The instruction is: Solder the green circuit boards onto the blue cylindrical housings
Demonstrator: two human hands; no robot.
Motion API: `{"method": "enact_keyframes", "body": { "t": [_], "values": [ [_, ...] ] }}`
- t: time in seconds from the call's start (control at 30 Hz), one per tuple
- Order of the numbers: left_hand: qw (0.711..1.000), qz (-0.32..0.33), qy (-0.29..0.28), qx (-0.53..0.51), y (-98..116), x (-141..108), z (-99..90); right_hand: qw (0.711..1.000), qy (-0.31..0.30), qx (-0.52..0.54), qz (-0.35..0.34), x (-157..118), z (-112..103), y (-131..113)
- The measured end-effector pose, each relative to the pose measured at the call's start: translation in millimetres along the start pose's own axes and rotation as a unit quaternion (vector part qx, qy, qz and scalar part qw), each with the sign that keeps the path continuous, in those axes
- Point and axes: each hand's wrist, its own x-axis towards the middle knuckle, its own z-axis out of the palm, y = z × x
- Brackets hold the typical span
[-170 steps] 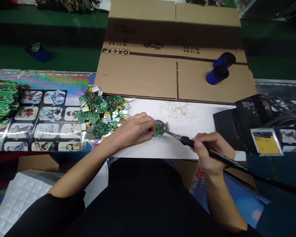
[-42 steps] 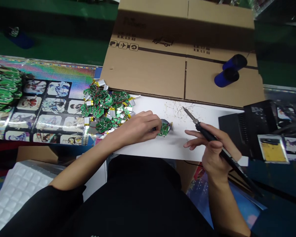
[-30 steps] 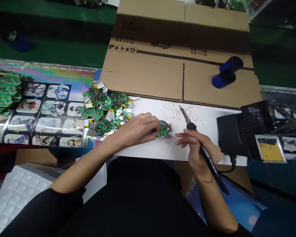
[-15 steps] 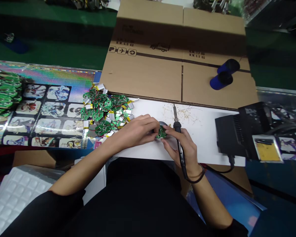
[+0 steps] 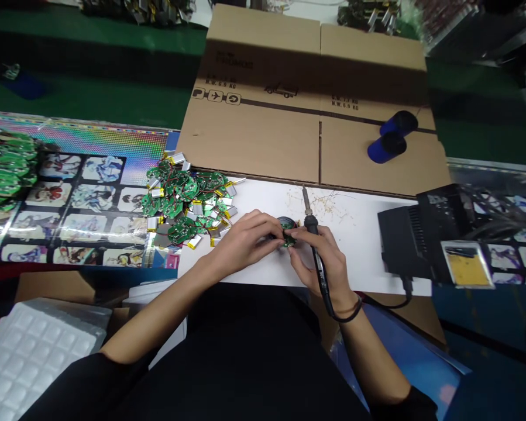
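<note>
The left hand (image 5: 245, 237) was closed, its fingertips gripping the edge of a round green circuit board (image 5: 289, 240). The board lay low on a white sheet (image 5: 359, 260), close to a dark circular part (image 5: 286, 223) whose link to it could not be determined. The right hand (image 5: 322, 263) gripped a black soldering iron (image 5: 312, 225) in a pen hold, with the slim metal shaft pointing up and away from the board; its fingers also reached the board's edge. Fine wire clippings (image 5: 324, 202) lay beyond the iron tip. To the left stood a heap of similar green boards (image 5: 175, 196) mixed with silver pouch cells (image 5: 196, 207) and red leads. A black soldering station (image 5: 405, 240) stood at right, beside a yellow sponge (image 5: 467, 269). The brown corrugated carton (image 5: 254, 137) behind bore black transport icons and the printed text "N.W. 6.9 KG".
</note>
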Motion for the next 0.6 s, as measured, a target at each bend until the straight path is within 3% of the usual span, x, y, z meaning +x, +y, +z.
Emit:
{"method": "enact_keyframes", "body": {
  "t": [0.17, 0.37, 0.6],
  "values": [
    [0.997, 0.006, -0.032, 0.072, 4, 3, -4.8, 0.997, 0.061, -0.009, 0.051, 1, 12, -10],
    [0.991, 0.0, -0.06, 0.119, 9, 6, -10.3, 0.995, 0.059, -0.011, 0.085, 6, 16, -15],
    [0.999, -0.005, -0.053, -0.006, 4, 5, -10.7, 0.997, 0.03, 0.006, 0.067, 5, 11, -11]
  ]
}}
